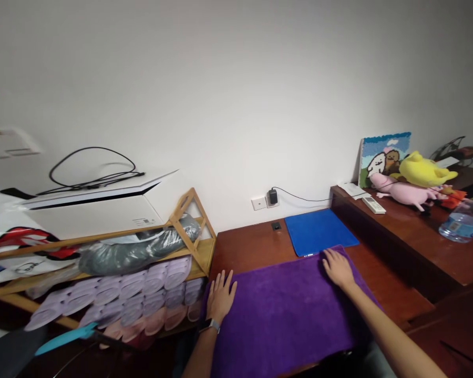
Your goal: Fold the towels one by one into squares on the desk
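A purple towel [287, 310] lies spread flat on a dark wooden desk [244, 247]. My left hand [220, 296] rests flat on the towel's far left corner, fingers stretched out, a watch on its wrist. My right hand [337, 268] lies flat on the far right corner, fingers extended toward a blue mat [319, 231] just behind the towel. Neither hand holds anything.
A raised wooden shelf [418, 236] at right carries a remote [373, 205], pink and yellow plush toys [413, 184], a picture [384, 157] and a water bottle [465, 220]. At left a bamboo rack [189, 210] holds several rolled towels. A wall socket [266, 201] with a charger sits behind the desk.
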Tool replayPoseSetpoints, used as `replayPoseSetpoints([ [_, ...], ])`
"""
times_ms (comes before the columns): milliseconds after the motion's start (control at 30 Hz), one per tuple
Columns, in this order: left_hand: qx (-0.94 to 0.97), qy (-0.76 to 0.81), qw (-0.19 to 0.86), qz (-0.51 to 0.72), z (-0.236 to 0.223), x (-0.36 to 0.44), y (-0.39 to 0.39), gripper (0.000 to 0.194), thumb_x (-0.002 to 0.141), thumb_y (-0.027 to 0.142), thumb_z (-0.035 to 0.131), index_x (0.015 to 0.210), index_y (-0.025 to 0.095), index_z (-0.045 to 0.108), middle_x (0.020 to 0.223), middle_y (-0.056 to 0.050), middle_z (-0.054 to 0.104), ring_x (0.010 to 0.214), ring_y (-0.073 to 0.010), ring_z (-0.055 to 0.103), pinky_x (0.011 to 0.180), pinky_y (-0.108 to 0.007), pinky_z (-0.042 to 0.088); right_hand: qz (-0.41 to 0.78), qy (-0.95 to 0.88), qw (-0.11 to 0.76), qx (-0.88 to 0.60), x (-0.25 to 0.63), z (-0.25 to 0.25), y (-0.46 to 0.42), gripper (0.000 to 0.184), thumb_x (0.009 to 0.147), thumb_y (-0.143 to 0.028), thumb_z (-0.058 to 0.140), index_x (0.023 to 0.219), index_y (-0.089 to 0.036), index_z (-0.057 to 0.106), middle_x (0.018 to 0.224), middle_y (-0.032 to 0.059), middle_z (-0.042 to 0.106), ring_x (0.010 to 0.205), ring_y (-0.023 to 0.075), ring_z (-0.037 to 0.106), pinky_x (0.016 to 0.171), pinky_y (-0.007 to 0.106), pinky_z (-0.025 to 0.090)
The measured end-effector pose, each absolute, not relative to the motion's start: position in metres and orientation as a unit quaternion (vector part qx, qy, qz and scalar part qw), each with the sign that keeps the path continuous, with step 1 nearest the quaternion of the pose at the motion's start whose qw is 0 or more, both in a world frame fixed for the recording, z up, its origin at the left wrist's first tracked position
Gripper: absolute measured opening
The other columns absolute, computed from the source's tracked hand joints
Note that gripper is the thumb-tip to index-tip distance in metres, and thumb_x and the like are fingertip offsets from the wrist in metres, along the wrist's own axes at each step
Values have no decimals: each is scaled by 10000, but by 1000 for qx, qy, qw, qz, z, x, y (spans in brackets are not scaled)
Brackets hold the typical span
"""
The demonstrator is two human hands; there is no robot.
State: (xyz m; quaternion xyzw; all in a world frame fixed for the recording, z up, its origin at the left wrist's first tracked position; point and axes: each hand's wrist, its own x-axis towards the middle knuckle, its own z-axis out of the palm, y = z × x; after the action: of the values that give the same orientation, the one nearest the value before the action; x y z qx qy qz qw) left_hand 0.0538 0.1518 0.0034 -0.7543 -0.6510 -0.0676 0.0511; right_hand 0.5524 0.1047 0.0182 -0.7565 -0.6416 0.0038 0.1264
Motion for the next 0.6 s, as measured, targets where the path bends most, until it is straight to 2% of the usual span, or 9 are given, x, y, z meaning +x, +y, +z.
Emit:
replayPoseSetpoints([
  [133, -807, -583, 31, -90, 5, 92, 150, 570, 1062, 481, 332, 1588, 287, 437, 1683, -68, 388, 1570, -263, 314, 1275, -501, 247, 64, -757, 146, -634, 458, 21, 113, 612, 1054, -468, 296, 1596, -222, 436, 1671, 57, 391, 1557, 260, 315, 1279, 446, 209],
  [267, -788, -612, 2, -67, -8, 86, 150, 587, 1053, 535, 331, 1593, 321, 419, 1693, -60, 369, 1567, -283, 320, 1257, -529, 271, 108, -774, 132, -610, 421, 14, 115, 633, 1065, -542, 242, 1624, -277, 376, 1697, -12, 317, 1580, 219, 252, 1288, 400, 179],
  [433, -748, -660, 40, -56, -20, 26, 150, 620, 1044, 537, 341, 1608, 286, 396, 1696, -99, 353, 1566, -303, 319, 1257, -537, 266, 102, -713, 103, -686, 515, -3, 105, 650, 1053, -531, 250, 1635, -259, 347, 1698, 40, 317, 1586, 253, 236, 1287, 488, 171],
  [600, -738, -671, 53, -58, -20, 13, 147, 629, 1036, 534, 355, 1611, 281, 392, 1700, -104, 343, 1565, -312, 320, 1259, -531, 260, 66, -607, 55, -790, 620, -29, 88, 671, 1051, -524, 238, 1656, -237, 281, 1725, 44, 256, 1600, 235, 184, 1289, 488, 160],
])
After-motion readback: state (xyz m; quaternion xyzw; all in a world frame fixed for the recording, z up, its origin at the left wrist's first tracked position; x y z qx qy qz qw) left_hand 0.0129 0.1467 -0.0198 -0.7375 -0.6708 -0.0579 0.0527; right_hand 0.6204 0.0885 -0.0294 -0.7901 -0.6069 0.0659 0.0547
